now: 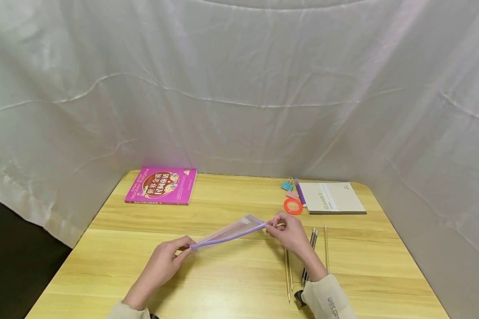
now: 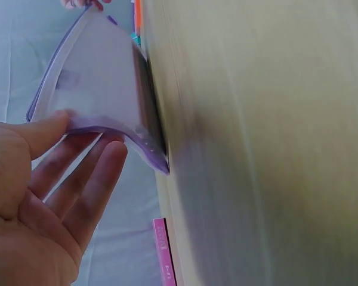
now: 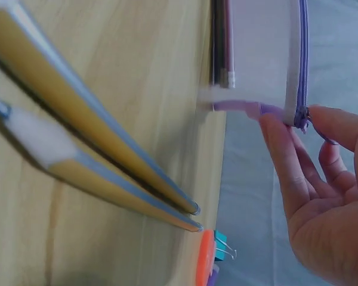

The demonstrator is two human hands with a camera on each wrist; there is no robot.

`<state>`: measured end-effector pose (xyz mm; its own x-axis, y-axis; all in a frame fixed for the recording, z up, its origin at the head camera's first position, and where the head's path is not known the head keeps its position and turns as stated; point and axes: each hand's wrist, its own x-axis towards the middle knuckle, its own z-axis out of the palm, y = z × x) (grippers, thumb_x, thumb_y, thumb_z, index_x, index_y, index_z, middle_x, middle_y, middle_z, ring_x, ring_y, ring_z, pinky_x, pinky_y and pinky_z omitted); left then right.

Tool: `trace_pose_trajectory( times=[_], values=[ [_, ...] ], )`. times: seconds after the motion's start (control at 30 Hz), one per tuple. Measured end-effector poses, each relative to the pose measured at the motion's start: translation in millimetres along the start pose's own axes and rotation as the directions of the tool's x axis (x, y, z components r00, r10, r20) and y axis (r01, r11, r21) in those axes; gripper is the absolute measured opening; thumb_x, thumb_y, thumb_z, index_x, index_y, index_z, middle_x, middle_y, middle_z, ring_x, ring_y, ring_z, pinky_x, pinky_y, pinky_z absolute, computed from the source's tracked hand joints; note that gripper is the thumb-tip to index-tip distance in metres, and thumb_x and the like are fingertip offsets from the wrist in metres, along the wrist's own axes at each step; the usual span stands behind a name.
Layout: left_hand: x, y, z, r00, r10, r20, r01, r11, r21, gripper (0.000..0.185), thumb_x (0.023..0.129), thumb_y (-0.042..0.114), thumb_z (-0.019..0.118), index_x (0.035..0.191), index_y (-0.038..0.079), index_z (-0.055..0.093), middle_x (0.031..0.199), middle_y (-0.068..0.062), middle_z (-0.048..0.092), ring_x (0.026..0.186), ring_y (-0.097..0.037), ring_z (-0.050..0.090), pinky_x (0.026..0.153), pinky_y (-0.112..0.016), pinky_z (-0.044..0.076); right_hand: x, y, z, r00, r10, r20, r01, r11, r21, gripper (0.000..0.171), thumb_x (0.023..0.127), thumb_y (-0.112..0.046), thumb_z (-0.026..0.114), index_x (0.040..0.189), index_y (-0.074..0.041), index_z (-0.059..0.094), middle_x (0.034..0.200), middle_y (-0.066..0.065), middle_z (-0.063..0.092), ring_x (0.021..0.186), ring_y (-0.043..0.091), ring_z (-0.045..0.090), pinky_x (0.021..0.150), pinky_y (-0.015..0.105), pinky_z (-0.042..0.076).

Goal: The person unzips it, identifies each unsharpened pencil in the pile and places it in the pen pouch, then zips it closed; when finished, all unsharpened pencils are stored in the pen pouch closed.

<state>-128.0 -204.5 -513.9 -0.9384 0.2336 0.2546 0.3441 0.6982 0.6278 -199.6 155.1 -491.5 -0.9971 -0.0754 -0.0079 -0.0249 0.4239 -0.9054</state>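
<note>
A see-through zip pouch with purple edging is stretched between the two hands above the table. My left hand pinches its left end between thumb and fingers. At the other end, my right hand pinches the corner by the zipper, with thumb and fingers at the zipper's end. A pinkish pencil and darker sticks show at the pouch's lower side in the right wrist view. Gold pencils and black pencils lie on the table below my right forearm.
A pink book lies at the back left of the wooden table. At the back right are a notebook, a purple pen, a red-orange ring and a teal binder clip. Grey curtains surround the table.
</note>
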Motion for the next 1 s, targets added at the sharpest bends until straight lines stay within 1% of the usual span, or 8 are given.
trace_pose_trajectory(
  times=[0.1, 0.2, 0.37, 0.53, 0.67, 0.77, 0.93, 1.0],
  values=[
    [-0.4, -0.2, 1.0, 0.999, -0.033, 0.03, 0.035, 0.995, -0.093, 0.019, 0.091, 0.008, 0.078, 0.101, 0.025, 0.074, 0.106, 0.004, 0.076, 0.1, -0.021, 0.073, 0.074, -0.021, 0.062, -2, 1, 0, 1.0, -0.004, -0.018, 0.004, 1.0, 0.005, 0.028, 0.09, -0.008, 0.08, 0.081, -0.005, 0.054, 0.104, 0.014, 0.078, 0.08, 0.021, 0.074, 0.062, 0.023, 0.057],
    [-1.0, -0.2, 2.8, 0.997, -0.043, 0.057, 0.051, 0.986, -0.158, 0.021, 0.087, 0.013, 0.083, 0.102, 0.024, 0.074, 0.109, 0.004, 0.073, 0.105, -0.027, 0.072, 0.077, -0.021, 0.063, -4, 2, 0, 0.999, -0.006, -0.036, 0.007, 1.0, 0.016, 0.029, 0.089, -0.007, 0.081, 0.08, -0.005, 0.054, 0.103, 0.014, 0.078, 0.077, 0.016, 0.07, 0.059, 0.02, 0.053],
    [-1.5, 1.0, 4.4, 0.994, -0.091, 0.068, 0.102, 0.978, -0.184, 0.024, 0.084, 0.028, 0.087, 0.104, 0.023, 0.075, 0.107, 0.007, 0.072, 0.103, -0.022, 0.071, 0.076, -0.018, 0.062, -6, 3, -1, 0.999, -0.018, -0.043, 0.018, 1.0, 0.008, 0.028, 0.089, -0.006, 0.081, 0.079, -0.005, 0.055, 0.098, 0.012, 0.078, 0.076, 0.014, 0.068, 0.057, 0.019, 0.049],
    [2.5, 4.6, 4.1, 0.987, -0.145, 0.072, 0.158, 0.962, -0.222, 0.028, 0.089, 0.031, 0.083, 0.113, 0.018, 0.075, 0.108, 0.004, 0.074, 0.101, -0.016, 0.072, 0.076, -0.016, 0.06, -9, -1, -6, 0.998, -0.04, -0.044, 0.04, 0.999, -0.003, 0.027, 0.089, -0.008, 0.081, 0.08, -0.005, 0.055, 0.096, 0.011, 0.078, 0.08, 0.015, 0.069, 0.058, 0.02, 0.047],
    [10.0, 5.3, 3.3, 0.989, -0.138, 0.049, 0.145, 0.969, -0.198, 0.026, 0.095, 0.031, 0.076, 0.116, 0.015, 0.076, 0.109, 0.003, 0.075, 0.102, -0.016, 0.072, 0.079, -0.016, 0.061, -14, -7, -10, 0.998, -0.039, -0.057, 0.038, 0.999, -0.016, 0.026, 0.088, -0.009, 0.082, 0.082, -0.005, 0.057, 0.093, 0.01, 0.076, 0.077, 0.014, 0.068, 0.056, 0.019, 0.045],
    [15.6, 3.5, 1.7, 0.991, -0.128, 0.044, 0.134, 0.975, -0.175, 0.024, 0.097, 0.029, 0.074, 0.116, 0.015, 0.076, 0.112, 0.001, 0.075, 0.104, -0.018, 0.072, 0.079, -0.017, 0.06, -20, -13, -10, 0.998, -0.014, -0.056, 0.013, 1.0, -0.022, 0.023, 0.087, -0.008, 0.082, 0.087, -0.004, 0.06, 0.09, 0.009, 0.072, 0.075, 0.013, 0.066, 0.057, 0.019, 0.048],
    [23.3, -3.5, -0.2, 0.991, -0.1, 0.085, 0.115, 0.973, -0.199, 0.03, 0.096, 0.021, 0.075, 0.124, 0.008, 0.072, 0.123, -0.009, 0.073, 0.11, -0.025, 0.072, 0.081, -0.02, 0.062, -27, -13, -3, 0.997, 0.067, -0.049, -0.068, 0.998, -0.005, 0.025, 0.084, -0.002, 0.083, 0.094, -0.002, 0.061, 0.087, 0.009, 0.066, 0.073, 0.014, 0.064, 0.059, 0.02, 0.054],
    [27.6, -6.6, 0.5, 0.989, -0.089, 0.115, 0.112, 0.969, -0.219, 0.037, 0.096, 0.018, 0.075, 0.129, 0.004, 0.069, 0.132, -0.015, 0.069, 0.114, -0.03, 0.07, 0.084, -0.023, 0.062, -26, -9, -1, 0.995, 0.087, -0.052, -0.087, 0.996, -0.01, 0.027, 0.082, 0.0, 0.084, 0.096, -0.001, 0.061, 0.088, 0.009, 0.067, 0.074, 0.014, 0.064, 0.06, 0.019, 0.054]
  ],
)
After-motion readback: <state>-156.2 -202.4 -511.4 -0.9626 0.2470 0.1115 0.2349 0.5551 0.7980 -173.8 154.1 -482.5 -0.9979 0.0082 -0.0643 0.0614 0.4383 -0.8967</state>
